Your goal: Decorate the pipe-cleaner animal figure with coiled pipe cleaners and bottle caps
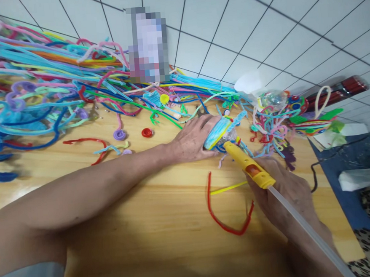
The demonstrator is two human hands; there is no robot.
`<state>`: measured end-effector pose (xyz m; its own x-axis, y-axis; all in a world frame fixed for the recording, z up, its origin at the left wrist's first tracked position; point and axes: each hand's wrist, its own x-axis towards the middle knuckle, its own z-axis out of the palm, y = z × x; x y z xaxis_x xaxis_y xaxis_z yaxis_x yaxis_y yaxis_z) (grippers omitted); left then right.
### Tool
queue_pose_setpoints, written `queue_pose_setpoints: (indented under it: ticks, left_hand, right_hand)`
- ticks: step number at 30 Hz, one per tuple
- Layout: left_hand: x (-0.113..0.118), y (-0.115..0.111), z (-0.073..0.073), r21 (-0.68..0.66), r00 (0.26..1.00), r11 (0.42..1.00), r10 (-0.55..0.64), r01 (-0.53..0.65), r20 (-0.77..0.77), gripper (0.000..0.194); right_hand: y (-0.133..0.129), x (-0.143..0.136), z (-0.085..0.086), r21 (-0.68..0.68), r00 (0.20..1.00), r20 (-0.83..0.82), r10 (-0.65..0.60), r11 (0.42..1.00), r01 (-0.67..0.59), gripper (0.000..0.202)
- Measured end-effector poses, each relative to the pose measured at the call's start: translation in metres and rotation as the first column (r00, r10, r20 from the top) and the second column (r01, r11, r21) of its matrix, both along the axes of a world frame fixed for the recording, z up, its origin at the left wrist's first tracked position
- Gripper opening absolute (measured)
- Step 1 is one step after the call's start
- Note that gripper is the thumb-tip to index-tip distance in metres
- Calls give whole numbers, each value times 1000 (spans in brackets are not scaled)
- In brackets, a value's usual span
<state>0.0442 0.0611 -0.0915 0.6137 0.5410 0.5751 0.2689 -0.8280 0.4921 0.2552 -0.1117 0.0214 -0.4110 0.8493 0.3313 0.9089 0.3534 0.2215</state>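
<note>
My left hand [194, 138] is closed around a small craft piece [218, 132] wound with light-blue, yellow and dark-blue pipe cleaners, some of it clear and shiny. In my right hand [282, 190] is a yellow hot glue gun [249, 164], with a long translucent glue stick [308, 231] running out of its back end. The gun's tip meets the craft piece or lies just in front of it; I cannot tell which. Below the hands, a bent red pipe cleaner [224, 228] and a straight yellow pipe cleaner [228, 188] lie on the wooden table [154, 242].
Heaps of coloured pipe cleaners [49, 59] cover the back left. A purple coil [119, 135] and a red coil [147, 132] lie left of centre. Finished-looking pipe-cleaner pieces [313, 123] and a dark red cylinder [343, 91] stand at right, near a black cord [314, 173]. A tiled wall [216, 35] rises behind.
</note>
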Motion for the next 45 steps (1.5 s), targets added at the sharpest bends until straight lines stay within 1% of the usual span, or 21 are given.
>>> queue_pose_setpoints:
  ticks: [5, 11, 17, 20, 25, 32, 35, 38, 40, 41, 43, 45]
  left_hand:
    - [0, 1, -2, 38, 1000, 999, 6, -5, -16, 104]
    - [-1, 1, -2, 15, 1000, 1000, -4, 4, -12, 101]
    - [-1, 1, -1, 19, 1000, 1000, -21, 21, -2, 102]
    - [-1, 1, -1, 1, 1000, 1000, -23, 23, -7, 104]
    - [0, 2, -1, -8, 1000, 1000, -25, 25, -3, 107]
    - [-1, 1, -1, -20, 1000, 999, -25, 25, 9, 103]
    - [0, 1, -1, -33, 1000, 999, -14, 14, 3, 103]
    - [0, 1, -2, -52, 1000, 999, -17, 17, 1, 105]
    - [0, 1, -2, -39, 1000, 999, -20, 21, 7, 106]
    - [-1, 1, -1, -21, 1000, 1000, -22, 22, 8, 105]
    - [-2, 0, -1, 34, 999, 999, -29, 29, 12, 102]
    - [-3, 0, 1, 62, 1000, 998, -29, 28, 10, 101]
  right_hand:
    - [-2, -2, 1, -16, 1000, -10, -13, 1000, 13, 19]
    - [-2, -4, 3, -43, 1000, 10, -7, 999, 7, 18]
    - [-3, -7, 4, -60, 1000, -18, 7, 998, -8, 12]
    - [-3, -7, 3, -54, 1000, -1, 22, 998, -22, 12]
    - [-2, -7, 4, -66, 1000, 8, 11, 998, -10, 16]
    - [-1, -5, 2, -70, 1000, -16, 1, 998, -2, 16]
    - [-2, -4, 4, -68, 999, -49, 3, 998, -6, 16]
    - [-7, 2, 11, -46, 985, -172, -10, 999, 2, 15]
    - [-12, 10, 19, -40, 941, -332, -60, 998, 50, 15]
    - [-14, 16, 23, -45, 898, -430, -99, 995, 88, 15]
    - [-15, 33, 30, -47, 761, -628, -161, 985, 169, 17]
    - [-12, 57, 35, -27, 609, -772, -183, 966, 256, 16]
